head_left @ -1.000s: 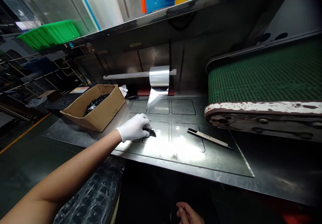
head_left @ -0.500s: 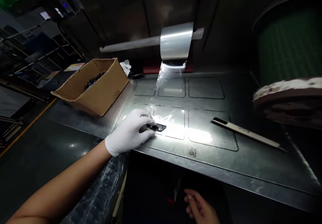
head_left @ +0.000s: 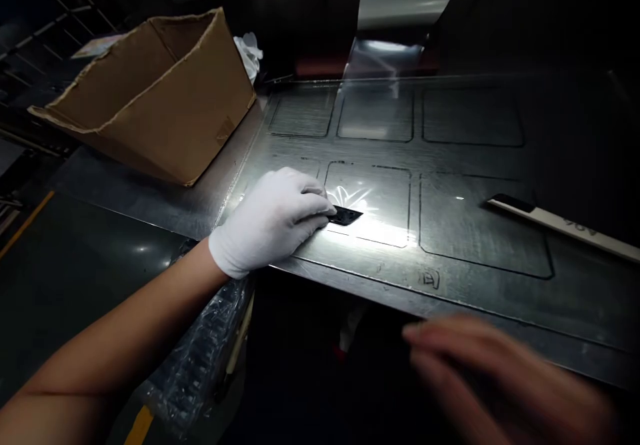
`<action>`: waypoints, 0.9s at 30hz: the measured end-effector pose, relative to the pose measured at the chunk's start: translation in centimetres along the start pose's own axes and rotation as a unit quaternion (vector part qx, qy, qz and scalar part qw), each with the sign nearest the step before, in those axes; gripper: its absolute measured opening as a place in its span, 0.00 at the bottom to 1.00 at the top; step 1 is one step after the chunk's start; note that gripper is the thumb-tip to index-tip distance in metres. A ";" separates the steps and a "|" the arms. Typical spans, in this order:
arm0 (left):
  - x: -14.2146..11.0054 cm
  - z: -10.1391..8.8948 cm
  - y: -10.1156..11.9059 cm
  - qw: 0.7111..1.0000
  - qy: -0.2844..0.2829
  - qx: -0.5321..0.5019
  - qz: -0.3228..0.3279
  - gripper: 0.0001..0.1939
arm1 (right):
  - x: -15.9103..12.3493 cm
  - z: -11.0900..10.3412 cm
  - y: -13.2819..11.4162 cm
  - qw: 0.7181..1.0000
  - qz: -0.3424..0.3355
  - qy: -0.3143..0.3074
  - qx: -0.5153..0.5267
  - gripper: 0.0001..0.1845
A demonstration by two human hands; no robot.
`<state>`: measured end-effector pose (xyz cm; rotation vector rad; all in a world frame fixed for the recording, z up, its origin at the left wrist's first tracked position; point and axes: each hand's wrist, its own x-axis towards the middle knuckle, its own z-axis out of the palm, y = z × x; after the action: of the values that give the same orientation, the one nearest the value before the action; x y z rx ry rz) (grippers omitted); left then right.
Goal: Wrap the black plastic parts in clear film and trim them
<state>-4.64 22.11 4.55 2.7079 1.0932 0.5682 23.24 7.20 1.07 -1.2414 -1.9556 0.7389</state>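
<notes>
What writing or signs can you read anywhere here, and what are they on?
Nothing here reads clearly.
Metal table: a small boxed mark stamped near its front edge, too small to read.
White strip: dark characters near its right end, too blurred to read.
Cardboard box: a faint printed triangle on its side, no words legible.
Black piece under the gloved left hand: no text visible.

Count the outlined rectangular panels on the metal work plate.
6, in two rows of three. Back row: left, middle, right. Front row: left, mostly hidden under the gloved left hand, middle beside the small black part, right.
</notes>
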 end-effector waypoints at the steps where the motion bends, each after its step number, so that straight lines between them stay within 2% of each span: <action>1: -0.1 0.1 -0.1 1.000 0.009 0.001 0.001 0.05 | 2.7 -0.9 -0.6 0.998 -0.025 0.016 -0.056 0.09; 4: -0.3 0.5 -0.2 1.000 0.026 0.004 0.005 0.05 | 9.1 -1.3 -1.3 0.978 -0.082 0.036 -0.190 0.07; 6: -0.5 0.7 -0.2 1.000 0.029 0.012 0.003 0.06 | 11.5 -0.5 -1.2 0.962 -0.113 0.023 -0.247 0.10; 8: -0.6 0.7 -0.2 0.999 0.028 0.020 0.001 0.06 | 12.5 0.3 -1.1 0.951 -0.121 0.006 -0.285 0.12; 17: -0.7 0.9 -0.5 0.999 0.019 0.031 0.008 0.10 | 13.0 1.9 -0.9 0.935 -0.103 -0.034 -0.338 0.14; 21: -0.6 0.9 -0.4 0.999 0.021 0.024 0.006 0.09 | 13.0 1.5 -0.7 0.934 -0.092 -0.020 -0.345 0.11; 27: -0.5 0.9 -0.5 1.000 0.017 0.025 0.007 0.09 | 11.5 -0.9 0.2 0.960 0.046 0.016 -0.275 0.10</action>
<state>-4.92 22.13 3.43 2.7606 1.1120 0.5999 20.65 17.96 4.38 -1.6601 -2.1638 0.2082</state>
